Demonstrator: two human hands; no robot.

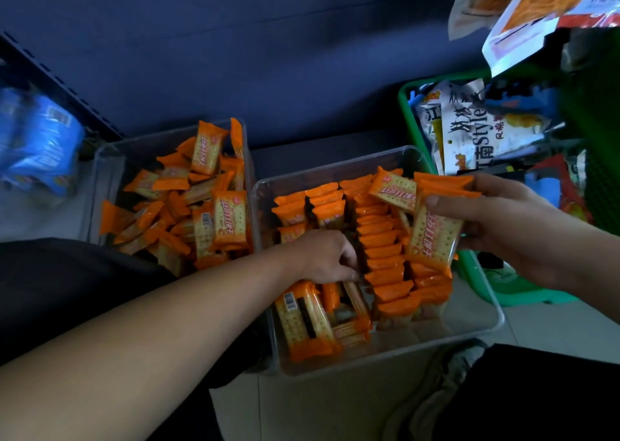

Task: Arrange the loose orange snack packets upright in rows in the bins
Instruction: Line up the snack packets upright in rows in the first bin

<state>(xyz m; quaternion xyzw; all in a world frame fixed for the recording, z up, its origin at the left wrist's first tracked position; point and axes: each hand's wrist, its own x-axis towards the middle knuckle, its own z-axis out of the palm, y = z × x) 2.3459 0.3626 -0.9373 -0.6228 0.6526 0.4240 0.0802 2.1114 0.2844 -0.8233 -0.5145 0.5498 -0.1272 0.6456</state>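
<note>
Two clear plastic bins stand side by side on the floor. The left bin holds a loose jumble of orange snack packets. In the right bin packets stand upright in rows, with a few lying flat at its near left. My left hand reaches down into the right bin, fingers curled among the upright packets of the left row; what they grip is hidden. My right hand holds a small stack of orange packets above the bin's right side.
A green basket of mixed snack bags stands at the right, partly behind the right bin. Blue packages lie at the far left by a dark shelf rail. Hanging snack bags fill the top right. My dark-clothed knees flank the bins.
</note>
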